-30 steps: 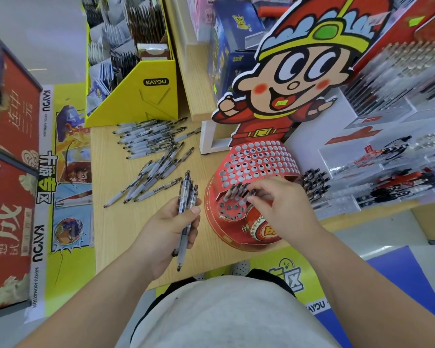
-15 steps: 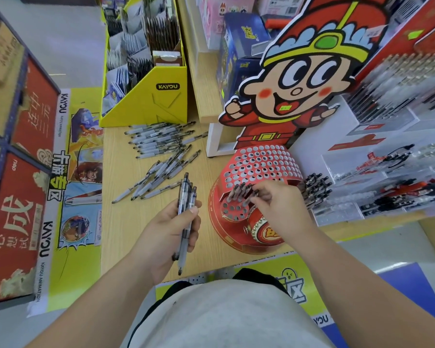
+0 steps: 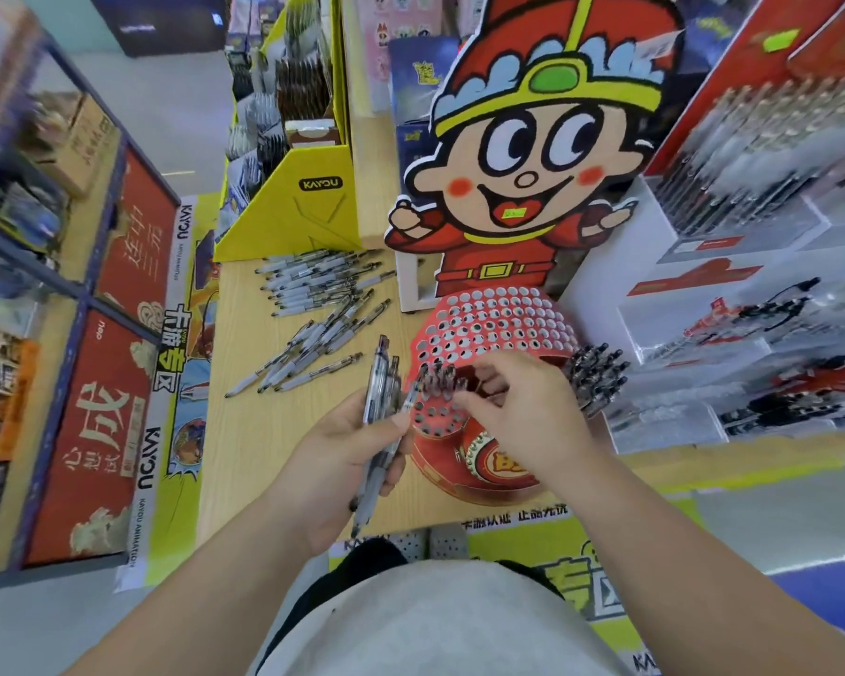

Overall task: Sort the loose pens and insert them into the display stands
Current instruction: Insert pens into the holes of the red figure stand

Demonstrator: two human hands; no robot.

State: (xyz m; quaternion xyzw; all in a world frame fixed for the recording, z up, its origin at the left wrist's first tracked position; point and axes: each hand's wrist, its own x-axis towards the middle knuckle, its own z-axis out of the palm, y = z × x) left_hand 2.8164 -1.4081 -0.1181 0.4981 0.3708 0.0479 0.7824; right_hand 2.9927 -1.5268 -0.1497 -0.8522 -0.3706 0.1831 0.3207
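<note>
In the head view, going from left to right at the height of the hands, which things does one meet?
Red poster panel → left hand gripping a bundle of pens → right hand at the red display stand → cluster of black pens → clear pen trays.

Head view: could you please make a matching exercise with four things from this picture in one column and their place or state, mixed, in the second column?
Column one
1. left hand
2. loose pens
3. red display stand
4. yellow box

Column two
A. lie on the wooden table
B. stands behind the loose pens, marked KAYOU
C. grips a bundle of pens
D. has many round holes, a few filled

Pairs: 1-C, 2-A, 3-D, 4-B
</note>
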